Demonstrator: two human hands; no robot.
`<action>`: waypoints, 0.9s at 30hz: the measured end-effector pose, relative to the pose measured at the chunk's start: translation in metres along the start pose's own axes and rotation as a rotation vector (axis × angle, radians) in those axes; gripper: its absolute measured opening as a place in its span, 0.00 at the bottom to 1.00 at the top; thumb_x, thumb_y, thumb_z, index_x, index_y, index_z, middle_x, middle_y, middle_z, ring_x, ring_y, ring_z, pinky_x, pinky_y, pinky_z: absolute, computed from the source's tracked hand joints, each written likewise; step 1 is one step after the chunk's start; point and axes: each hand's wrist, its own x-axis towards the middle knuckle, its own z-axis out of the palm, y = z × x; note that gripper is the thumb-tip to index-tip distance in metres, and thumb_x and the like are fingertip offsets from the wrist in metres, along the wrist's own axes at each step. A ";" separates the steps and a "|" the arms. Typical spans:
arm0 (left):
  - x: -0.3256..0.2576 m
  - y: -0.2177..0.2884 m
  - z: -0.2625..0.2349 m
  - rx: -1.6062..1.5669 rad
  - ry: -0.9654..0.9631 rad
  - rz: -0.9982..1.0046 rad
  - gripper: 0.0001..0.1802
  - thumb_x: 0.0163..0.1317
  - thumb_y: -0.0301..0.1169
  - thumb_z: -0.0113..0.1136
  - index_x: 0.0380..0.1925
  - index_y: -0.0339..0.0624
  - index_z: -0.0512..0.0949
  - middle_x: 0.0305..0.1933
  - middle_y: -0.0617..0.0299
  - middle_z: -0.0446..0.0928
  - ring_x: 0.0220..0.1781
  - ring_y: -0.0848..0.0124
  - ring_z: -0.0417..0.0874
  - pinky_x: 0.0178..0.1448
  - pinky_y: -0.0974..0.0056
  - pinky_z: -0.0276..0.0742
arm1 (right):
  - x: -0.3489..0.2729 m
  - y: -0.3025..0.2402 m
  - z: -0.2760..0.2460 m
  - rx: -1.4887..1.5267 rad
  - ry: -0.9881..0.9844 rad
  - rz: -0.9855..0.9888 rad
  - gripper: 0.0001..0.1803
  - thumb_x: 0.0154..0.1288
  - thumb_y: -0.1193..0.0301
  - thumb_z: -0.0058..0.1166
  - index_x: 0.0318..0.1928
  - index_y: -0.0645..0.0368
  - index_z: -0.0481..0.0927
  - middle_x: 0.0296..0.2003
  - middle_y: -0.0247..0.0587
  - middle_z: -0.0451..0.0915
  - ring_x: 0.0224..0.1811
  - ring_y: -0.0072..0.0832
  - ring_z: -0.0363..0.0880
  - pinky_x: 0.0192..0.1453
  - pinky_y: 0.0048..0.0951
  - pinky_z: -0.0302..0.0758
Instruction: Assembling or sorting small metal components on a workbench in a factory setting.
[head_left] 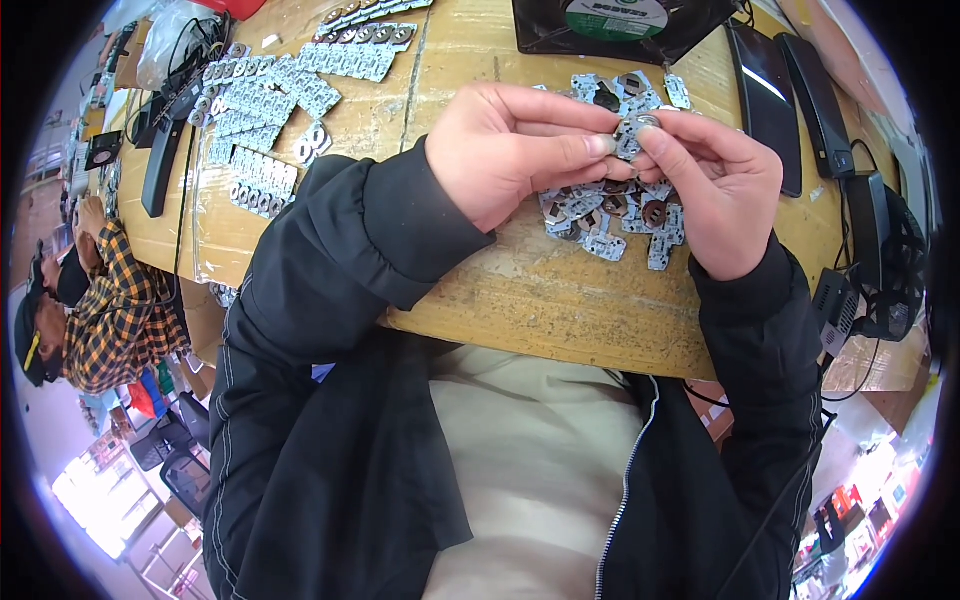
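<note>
- Two hands meet above the wooden counter. The left hand and the right hand both pinch one small metal plate between thumb and fingers, with a ring-shaped part at its top edge.
- The plate sits above the counter, just over a loose pile of similar plates; the pile holds too many overlapping pieces to count.
- Far left on the counter lie finished strips in rows, again too many to count exactly.
- One black fan stands at the far edge.
- Two dark flat devices lie side by side at right.
- One other person in a checked shirt is at the left.
</note>
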 end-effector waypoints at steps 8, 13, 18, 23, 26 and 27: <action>0.001 -0.002 -0.002 -0.081 -0.005 -0.006 0.16 0.62 0.18 0.58 0.49 0.23 0.74 0.43 0.43 0.80 0.47 0.60 0.85 0.53 0.68 0.82 | -0.001 -0.001 0.000 -0.041 -0.014 -0.027 0.11 0.64 0.82 0.56 0.46 0.73 0.79 0.33 0.44 0.83 0.32 0.21 0.81 0.39 0.19 0.79; 0.001 0.000 -0.002 -0.078 0.017 -0.020 0.15 0.62 0.18 0.58 0.48 0.24 0.75 0.44 0.43 0.80 0.46 0.60 0.85 0.53 0.67 0.83 | 0.001 -0.003 0.004 0.014 0.014 -0.010 0.09 0.62 0.84 0.57 0.43 0.74 0.80 0.32 0.43 0.83 0.31 0.20 0.80 0.38 0.19 0.79; 0.002 0.003 -0.001 -0.051 0.011 -0.031 0.15 0.63 0.18 0.56 0.49 0.24 0.75 0.46 0.42 0.79 0.49 0.58 0.84 0.55 0.67 0.82 | -0.001 0.001 0.003 0.000 0.010 -0.020 0.10 0.63 0.84 0.56 0.45 0.74 0.79 0.33 0.44 0.83 0.32 0.21 0.81 0.39 0.19 0.79; 0.002 0.004 -0.003 -0.036 0.008 -0.059 0.15 0.64 0.18 0.54 0.51 0.24 0.74 0.49 0.43 0.79 0.51 0.56 0.83 0.56 0.66 0.81 | 0.001 -0.002 0.003 -0.008 0.001 0.010 0.11 0.64 0.83 0.55 0.46 0.73 0.79 0.34 0.44 0.83 0.33 0.22 0.81 0.39 0.20 0.79; 0.002 0.005 -0.001 -0.044 0.031 -0.082 0.15 0.64 0.18 0.54 0.50 0.24 0.74 0.48 0.42 0.79 0.50 0.56 0.83 0.55 0.66 0.82 | 0.003 -0.002 0.003 0.047 -0.001 0.049 0.10 0.63 0.82 0.56 0.45 0.73 0.79 0.34 0.44 0.83 0.31 0.22 0.81 0.38 0.19 0.79; 0.002 0.005 0.000 -0.044 0.027 -0.080 0.15 0.64 0.18 0.54 0.50 0.24 0.74 0.48 0.42 0.79 0.50 0.56 0.83 0.55 0.66 0.82 | 0.005 -0.002 0.000 0.054 -0.012 0.093 0.10 0.63 0.82 0.56 0.45 0.73 0.80 0.33 0.44 0.83 0.31 0.21 0.81 0.37 0.19 0.79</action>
